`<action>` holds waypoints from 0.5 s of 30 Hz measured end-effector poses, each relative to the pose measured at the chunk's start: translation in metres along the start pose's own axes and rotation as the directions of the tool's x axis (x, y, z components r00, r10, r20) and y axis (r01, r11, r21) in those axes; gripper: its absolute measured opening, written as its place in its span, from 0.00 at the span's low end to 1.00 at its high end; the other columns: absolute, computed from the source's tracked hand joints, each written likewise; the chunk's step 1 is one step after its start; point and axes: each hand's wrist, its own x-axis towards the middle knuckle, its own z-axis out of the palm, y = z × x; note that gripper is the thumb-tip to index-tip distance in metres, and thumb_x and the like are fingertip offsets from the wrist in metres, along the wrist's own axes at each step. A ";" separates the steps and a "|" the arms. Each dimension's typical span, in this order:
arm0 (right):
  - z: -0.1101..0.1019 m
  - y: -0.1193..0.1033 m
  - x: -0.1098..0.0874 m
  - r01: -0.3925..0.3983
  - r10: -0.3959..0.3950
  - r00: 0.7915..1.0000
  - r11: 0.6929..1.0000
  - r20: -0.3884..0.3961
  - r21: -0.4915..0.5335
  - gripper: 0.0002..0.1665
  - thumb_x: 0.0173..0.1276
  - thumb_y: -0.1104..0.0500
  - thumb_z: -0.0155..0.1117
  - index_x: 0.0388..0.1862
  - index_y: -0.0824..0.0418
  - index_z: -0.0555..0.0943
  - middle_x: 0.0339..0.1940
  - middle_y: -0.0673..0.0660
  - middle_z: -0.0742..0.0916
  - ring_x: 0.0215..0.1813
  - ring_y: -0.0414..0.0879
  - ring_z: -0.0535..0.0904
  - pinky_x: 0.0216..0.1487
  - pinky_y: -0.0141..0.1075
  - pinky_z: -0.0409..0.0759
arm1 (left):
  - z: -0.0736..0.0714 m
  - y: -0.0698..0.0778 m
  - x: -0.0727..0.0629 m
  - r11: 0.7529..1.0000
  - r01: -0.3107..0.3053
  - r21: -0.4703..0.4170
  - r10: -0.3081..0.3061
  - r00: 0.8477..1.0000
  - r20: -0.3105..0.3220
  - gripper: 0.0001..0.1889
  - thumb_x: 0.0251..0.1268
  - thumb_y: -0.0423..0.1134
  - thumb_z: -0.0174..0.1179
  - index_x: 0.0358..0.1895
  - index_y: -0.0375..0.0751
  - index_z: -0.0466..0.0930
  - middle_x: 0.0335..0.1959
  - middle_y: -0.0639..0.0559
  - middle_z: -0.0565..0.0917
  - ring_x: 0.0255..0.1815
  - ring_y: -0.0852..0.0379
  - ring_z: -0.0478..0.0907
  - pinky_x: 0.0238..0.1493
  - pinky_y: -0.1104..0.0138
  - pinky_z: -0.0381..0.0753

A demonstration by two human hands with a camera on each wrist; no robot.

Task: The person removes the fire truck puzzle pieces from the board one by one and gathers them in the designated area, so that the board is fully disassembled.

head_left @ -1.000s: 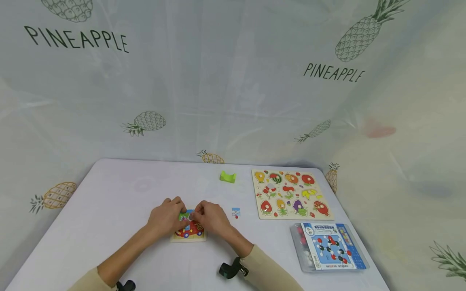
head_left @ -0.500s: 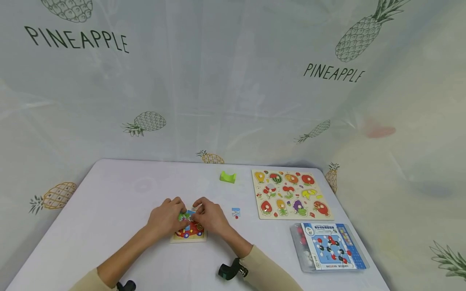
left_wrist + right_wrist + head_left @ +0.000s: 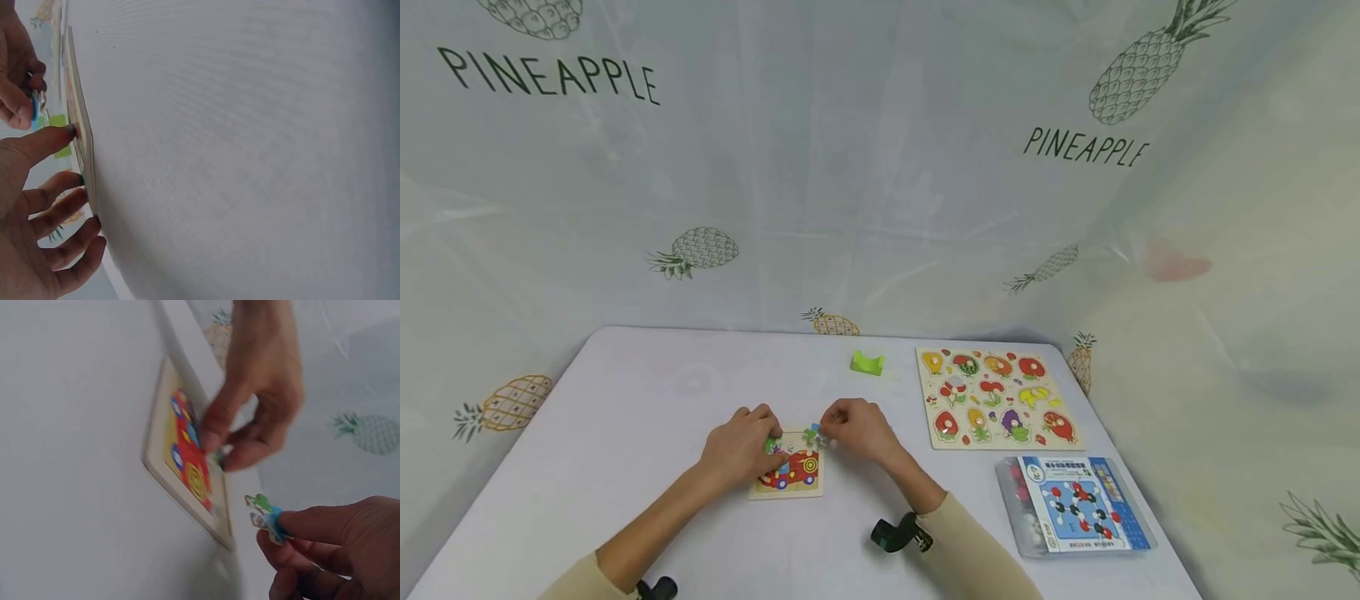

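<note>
The puzzle [image 3: 790, 492] lies on the table [image 3: 662, 400], a little left of its middle, well apart from the back edge. The left fingers [image 3: 59, 185] hold the puzzle at its back left; the right fingers [image 3: 319, 525] hold a piece [image 3: 267, 519] near its back right corner. Near the table's back edge sits the block [image 3: 867, 363], left of the fruit board [image 3: 1011, 407] at the back right corner. Before that board, by the right edge, lies the box [image 3: 1078, 507].
</note>
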 end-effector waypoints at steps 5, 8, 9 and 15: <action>-0.024 0.010 0.004 -0.032 0.036 0.997 0.997 0.061 -0.063 0.04 0.68 0.56 0.69 0.33 0.54 0.85 0.25 0.46 0.84 0.24 0.39 0.73 0.24 0.32 0.70 | 0.000 0.000 -0.001 1.000 -0.012 -0.008 0.012 1.000 -0.019 0.22 0.49 0.54 0.77 0.41 0.44 0.87 0.47 0.52 0.81 0.46 0.49 0.75 0.32 0.58 0.82; -0.034 0.017 0.005 -0.053 0.063 0.993 0.994 0.102 -0.099 0.04 0.67 0.57 0.70 0.31 0.54 0.85 0.24 0.47 0.84 0.20 0.40 0.72 0.19 0.33 0.69 | 0.001 -0.001 -0.001 1.000 -0.018 -0.011 0.018 1.000 -0.024 0.22 0.49 0.55 0.77 0.41 0.43 0.87 0.47 0.52 0.81 0.46 0.49 0.75 0.31 0.58 0.82; -0.037 0.019 0.006 -0.057 0.069 0.991 0.992 0.111 -0.109 0.04 0.66 0.57 0.70 0.31 0.54 0.85 0.24 0.47 0.84 0.20 0.41 0.72 0.19 0.33 0.68 | 0.001 -0.001 -0.001 1.000 -0.018 -0.011 0.018 1.000 -0.025 0.22 0.49 0.55 0.77 0.41 0.43 0.87 0.47 0.52 0.81 0.46 0.50 0.75 0.30 0.59 0.81; -0.043 0.029 0.007 -0.058 0.077 0.990 0.986 0.117 -0.157 0.06 0.66 0.57 0.71 0.29 0.54 0.85 0.23 0.46 0.84 0.23 0.40 0.74 0.23 0.33 0.71 | 0.003 -0.002 0.000 1.000 -0.019 -0.008 0.019 0.999 -0.027 0.23 0.48 0.56 0.77 0.41 0.44 0.86 0.47 0.52 0.81 0.45 0.50 0.75 0.28 0.61 0.80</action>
